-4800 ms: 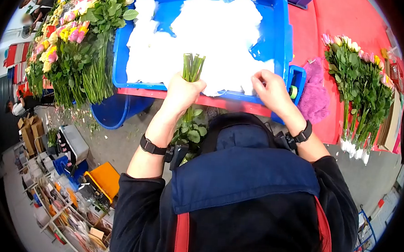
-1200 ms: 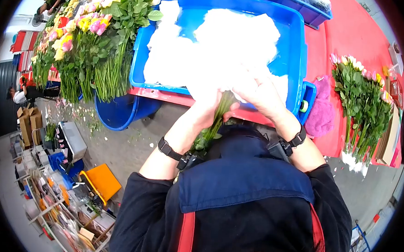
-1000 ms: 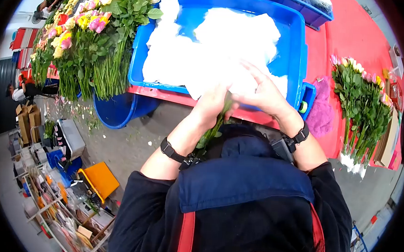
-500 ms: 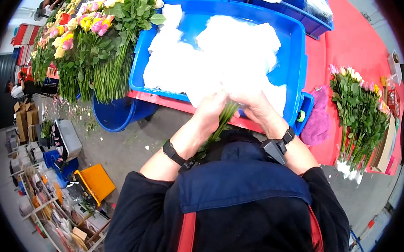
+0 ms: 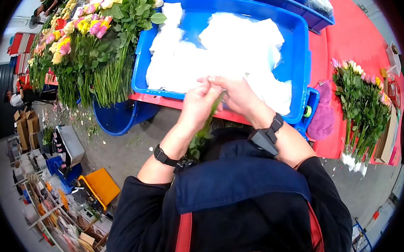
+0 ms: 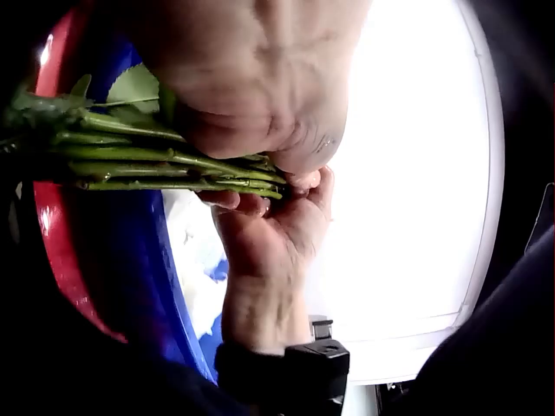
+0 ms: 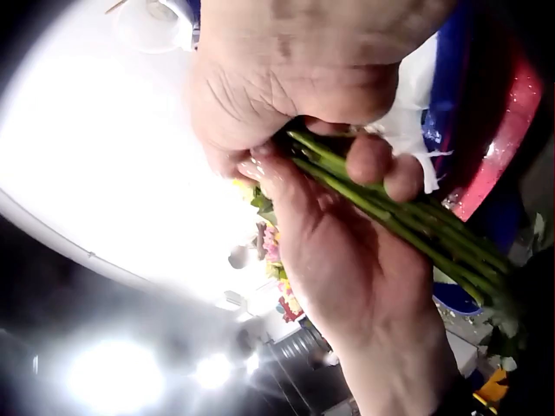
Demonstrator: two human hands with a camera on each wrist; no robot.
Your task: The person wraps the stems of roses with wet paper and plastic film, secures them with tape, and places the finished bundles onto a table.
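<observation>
Over the front edge of the blue tray, the left hand grips a bundle of green stems, leaves hanging below toward the body. The right hand meets it at the cut ends, thumbs close together. In the left wrist view, the right hand has its fingers at the tips of the stems, beneath the left hand. The right wrist view shows fingers curled round the stems, with the left palm along them. White, fluffy material lies in the tray.
Many roses lie at the left above a blue bucket. On the red table at the right are a purple cloth and more roses with white-wrapped stem ends. Another blue container stands behind the tray.
Earlier the right hand was apart from the stems, over the tray's right side; now it is at their ends with the left. Over the last half second both hands have shifted slightly up and left.
</observation>
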